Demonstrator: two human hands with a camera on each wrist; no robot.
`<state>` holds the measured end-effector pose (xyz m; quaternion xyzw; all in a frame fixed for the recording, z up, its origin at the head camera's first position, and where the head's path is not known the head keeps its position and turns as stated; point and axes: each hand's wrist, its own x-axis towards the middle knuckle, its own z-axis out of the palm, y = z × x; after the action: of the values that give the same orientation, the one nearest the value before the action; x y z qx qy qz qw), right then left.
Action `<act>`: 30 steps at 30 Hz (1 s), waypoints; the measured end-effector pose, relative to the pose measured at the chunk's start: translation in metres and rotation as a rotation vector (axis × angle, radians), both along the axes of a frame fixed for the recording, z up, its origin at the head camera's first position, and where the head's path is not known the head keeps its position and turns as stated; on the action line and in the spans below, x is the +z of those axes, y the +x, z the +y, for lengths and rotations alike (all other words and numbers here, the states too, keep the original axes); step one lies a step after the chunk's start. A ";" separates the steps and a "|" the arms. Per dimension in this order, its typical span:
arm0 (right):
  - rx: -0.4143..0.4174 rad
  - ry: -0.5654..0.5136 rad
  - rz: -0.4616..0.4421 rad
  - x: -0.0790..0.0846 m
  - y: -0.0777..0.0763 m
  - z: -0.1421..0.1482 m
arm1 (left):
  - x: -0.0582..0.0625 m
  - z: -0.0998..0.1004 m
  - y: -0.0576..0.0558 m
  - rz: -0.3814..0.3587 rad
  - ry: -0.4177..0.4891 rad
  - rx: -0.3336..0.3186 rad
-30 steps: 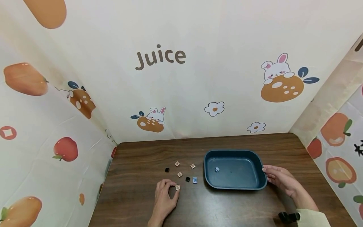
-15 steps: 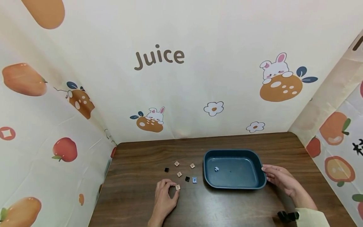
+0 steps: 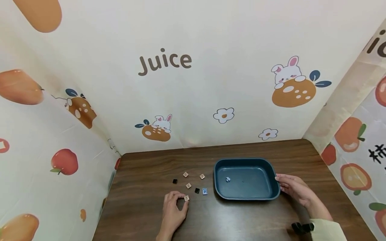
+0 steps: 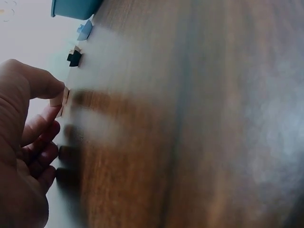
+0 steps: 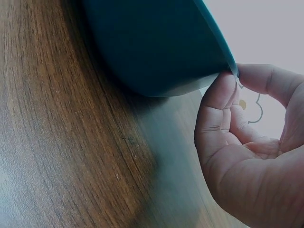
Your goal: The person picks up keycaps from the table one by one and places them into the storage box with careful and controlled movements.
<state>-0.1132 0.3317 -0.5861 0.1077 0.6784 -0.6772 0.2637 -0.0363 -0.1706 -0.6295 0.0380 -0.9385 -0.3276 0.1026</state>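
In the head view my left hand (image 3: 173, 214) pinches a small beige square piece (image 3: 186, 198) between thumb and index finger, low over the table. The left wrist view shows this piece (image 4: 65, 97) edge-on at the fingertips, partly covered by them. My right hand (image 3: 297, 192) grips the right rim of a dark blue rectangular tray (image 3: 247, 198), thumb on one side of the rim and a finger on the other, as the right wrist view shows. One small light blue piece (image 3: 228, 179) lies inside the tray, towards its left end.
Left of the tray lie several similar pieces: beige ones (image 3: 188, 185), two black ones (image 3: 197, 190) and a blue one (image 3: 204, 191). A black object (image 3: 302, 228) is by the right sleeve. Printed cloth walls (image 3: 193, 100) enclose the wooden table (image 3: 144, 187).
The head view has turned slightly, so everything sits a little further left. The beige piece at my left fingertips has shifted very slightly away from me; the right hand keeps its grip on the tray.
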 end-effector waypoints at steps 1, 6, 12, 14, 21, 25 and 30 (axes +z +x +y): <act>0.004 -0.002 0.005 -0.001 -0.001 -0.001 | 0.001 -0.001 0.000 -0.018 0.003 0.009; -0.002 -0.055 0.022 -0.004 -0.002 -0.002 | 0.003 -0.002 -0.002 -0.016 0.021 0.003; 0.013 -0.093 0.034 -0.005 -0.003 0.001 | 0.007 0.000 -0.005 0.007 0.027 -0.006; 0.019 -0.095 0.032 -0.005 -0.002 0.000 | 0.009 0.000 -0.006 0.011 0.020 -0.009; 0.027 -0.120 0.010 -0.002 -0.001 0.000 | 0.020 0.003 -0.010 0.051 0.016 -0.034; 0.025 -0.119 0.006 -0.002 -0.001 0.000 | 0.029 0.007 -0.016 0.107 0.016 -0.070; 0.038 -0.133 0.008 -0.002 -0.003 0.002 | 0.044 0.017 -0.026 0.197 0.022 -0.118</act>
<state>-0.1161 0.3333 -0.5878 0.0742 0.6349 -0.7161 0.2802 -0.0623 -0.1534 -0.5856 -0.0485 -0.9208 -0.3455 0.1746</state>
